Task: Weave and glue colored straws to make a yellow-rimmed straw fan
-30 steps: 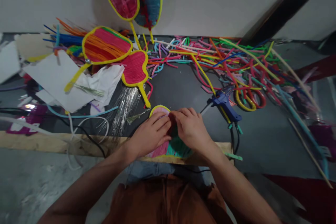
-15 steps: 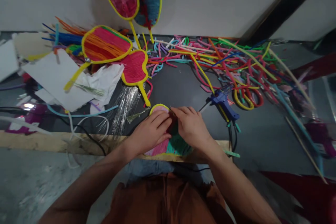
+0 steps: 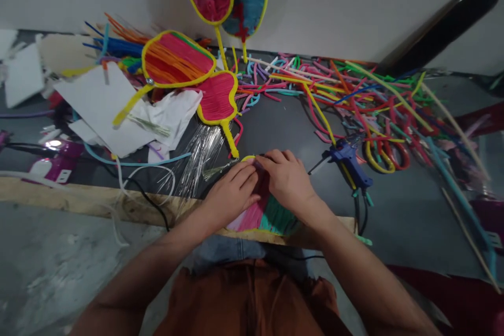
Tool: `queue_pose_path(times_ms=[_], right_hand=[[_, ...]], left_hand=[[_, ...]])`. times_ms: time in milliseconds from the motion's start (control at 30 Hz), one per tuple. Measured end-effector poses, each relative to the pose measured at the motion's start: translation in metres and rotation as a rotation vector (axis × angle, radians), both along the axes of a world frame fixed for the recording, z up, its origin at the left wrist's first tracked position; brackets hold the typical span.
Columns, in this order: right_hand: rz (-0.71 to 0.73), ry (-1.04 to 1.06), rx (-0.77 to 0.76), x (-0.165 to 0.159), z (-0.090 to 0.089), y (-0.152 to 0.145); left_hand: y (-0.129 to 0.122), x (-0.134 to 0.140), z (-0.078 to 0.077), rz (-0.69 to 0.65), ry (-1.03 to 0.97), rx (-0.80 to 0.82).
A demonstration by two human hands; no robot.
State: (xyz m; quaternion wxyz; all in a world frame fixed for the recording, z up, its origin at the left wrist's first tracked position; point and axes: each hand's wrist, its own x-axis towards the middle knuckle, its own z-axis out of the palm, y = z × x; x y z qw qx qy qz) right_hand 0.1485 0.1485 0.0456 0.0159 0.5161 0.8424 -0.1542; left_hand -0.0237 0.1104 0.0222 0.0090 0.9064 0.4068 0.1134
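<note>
A pink, lilac and green pipe-cleaner panel [image 3: 275,216] with a yellow border lies at the table's front edge, directly before me. Across its left part lies my left hand [image 3: 233,191], fingers stretched and thumb set apart. My right hand [image 3: 289,181] rests over its upper right, fingers bent and closed at the top border. Its thumb and index tips meet the left fingertips there; whatever they pinch is hidden. Just right of that hand is a blue glue gun [image 3: 348,163]. A pink, yellow-edged piece [image 3: 218,97] lies beyond my hands.
Loose pipe cleaners [image 3: 311,81] are heaped along the back, with scissors [image 3: 380,156] near them. White paper sheets [image 3: 104,107], silvery strands [image 3: 200,152] and a purple power strip [image 3: 59,160] lie leftward. A black cable [image 3: 147,202] crosses the wooden edge [image 3: 92,202].
The view has swung slightly left, so the table's things appear farther right. Both hands stay on the panel; the fingertips cover more of its yellow top border.
</note>
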Motion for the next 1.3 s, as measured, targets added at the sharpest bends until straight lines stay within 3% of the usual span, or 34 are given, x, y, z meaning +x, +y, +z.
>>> queue_pose_path(times_ms=[367, 467, 533, 633, 733, 867, 1000, 1167, 1300], right_hand=[[-0.031, 0.018, 0.011, -0.002, -0.01, -0.006], [0.028, 0.094, 0.018, 0.004, -0.008, -0.007], [0.035, 0.178, 0.066, 0.019, -0.001, -0.009], [-0.118, 0.223, 0.266, 0.064, 0.011, -0.011], [-0.272, 0.08, 0.41, 0.116, 0.009, -0.012], [-0.299, -0.048, 0.359, 0.155, -0.014, -0.012], [-0.307, -0.029, 0.363, 0.156, -0.027, -0.007], [-0.33, 0.004, 0.289, 0.159, -0.021, 0.003], [-0.494, 0.051, 0.188, 0.169, -0.008, 0.003]], left_hand=[[-0.002, 0.0, -0.005, 0.009, 0.016, -0.04], [0.0, 0.001, -0.002, 0.005, 0.009, -0.05], [0.0, 0.0, 0.002, 0.013, -0.023, -0.071], [-0.007, -0.002, 0.011, 0.079, -0.088, -0.108], [-0.018, -0.004, 0.017, 0.193, -0.1, -0.131], [-0.029, 0.0, 0.015, 0.262, -0.058, -0.147], [-0.026, 0.01, 0.01, 0.218, -0.031, -0.171], [-0.013, 0.023, 0.01, 0.099, 0.003, -0.219], [-0.004, 0.03, 0.016, 0.073, 0.045, -0.255]])
